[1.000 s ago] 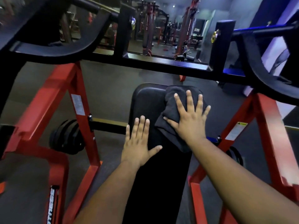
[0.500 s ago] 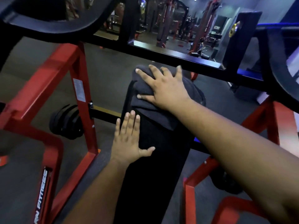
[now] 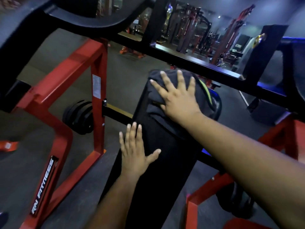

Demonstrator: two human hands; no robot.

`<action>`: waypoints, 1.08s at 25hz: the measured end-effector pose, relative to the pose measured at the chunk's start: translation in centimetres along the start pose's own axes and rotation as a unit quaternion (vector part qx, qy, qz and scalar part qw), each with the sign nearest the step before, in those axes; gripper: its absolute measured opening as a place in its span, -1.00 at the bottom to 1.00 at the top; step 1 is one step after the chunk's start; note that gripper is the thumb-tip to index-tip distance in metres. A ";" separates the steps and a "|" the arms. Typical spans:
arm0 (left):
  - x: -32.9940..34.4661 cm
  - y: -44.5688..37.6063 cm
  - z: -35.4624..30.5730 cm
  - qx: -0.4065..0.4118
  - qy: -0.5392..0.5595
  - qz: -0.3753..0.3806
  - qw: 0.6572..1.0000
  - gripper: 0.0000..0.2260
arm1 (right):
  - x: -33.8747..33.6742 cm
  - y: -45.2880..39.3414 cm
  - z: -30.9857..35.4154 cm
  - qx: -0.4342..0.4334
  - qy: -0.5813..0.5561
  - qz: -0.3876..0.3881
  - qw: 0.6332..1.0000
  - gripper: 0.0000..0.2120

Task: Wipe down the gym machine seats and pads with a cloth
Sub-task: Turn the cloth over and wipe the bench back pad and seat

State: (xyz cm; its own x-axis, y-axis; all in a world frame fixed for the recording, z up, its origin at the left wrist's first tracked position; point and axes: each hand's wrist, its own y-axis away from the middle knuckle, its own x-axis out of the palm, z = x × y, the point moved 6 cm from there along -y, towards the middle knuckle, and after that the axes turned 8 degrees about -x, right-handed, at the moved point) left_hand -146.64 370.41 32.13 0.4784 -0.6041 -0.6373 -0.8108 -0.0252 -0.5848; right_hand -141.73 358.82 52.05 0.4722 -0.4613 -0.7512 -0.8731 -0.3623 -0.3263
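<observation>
- Head view: your right hand (image 3: 177,100) is flat on the dark cloth (image 3: 156,95), fingers (image 3: 180,78) straight and spread apart, pressing it onto the far end of the black pad (image 3: 165,162). Arm reaches in from the lower right.
- Your left hand (image 3: 133,156) lies flat on the pad's near left edge, fingers together and straight, thumb stuck out to the right. It's holding nothing, just resting there.
- Cloth looks like soft, bunched dark fabric, draped over the top end of the pad. There's a yellow-green stripe (image 3: 205,91) just beside your right hand; can't tell if it's part of the cloth.
- Pad is long, narrow, smooth black upholstery, running away from you.
- Red frame (image 3: 97,66) of square steel tubing sits either side, with a black crossbar (image 3: 189,63) passing over the pad's far end. Black weight plates (image 3: 79,116) hang on the left.
- Floor (image 3: 128,76) is dark grey, and more red-and-black machines (image 3: 189,30) stand in the dim room behind.
</observation>
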 end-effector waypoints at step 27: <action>2.6 4.3 1.6 -0.068 -0.008 -0.008 0.998 -0.05 | 2.3 8.8 0.7 -0.092 0.118 0.029 0.988 -0.06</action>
State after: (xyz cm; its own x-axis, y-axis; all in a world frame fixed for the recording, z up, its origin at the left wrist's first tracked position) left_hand -148.37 369.98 27.14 0.4966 -0.5894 -0.6372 -0.8403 -0.1427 -0.5229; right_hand -148.42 355.12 47.07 0.4571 -0.6541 -0.6027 -0.8725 -0.4614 -0.1609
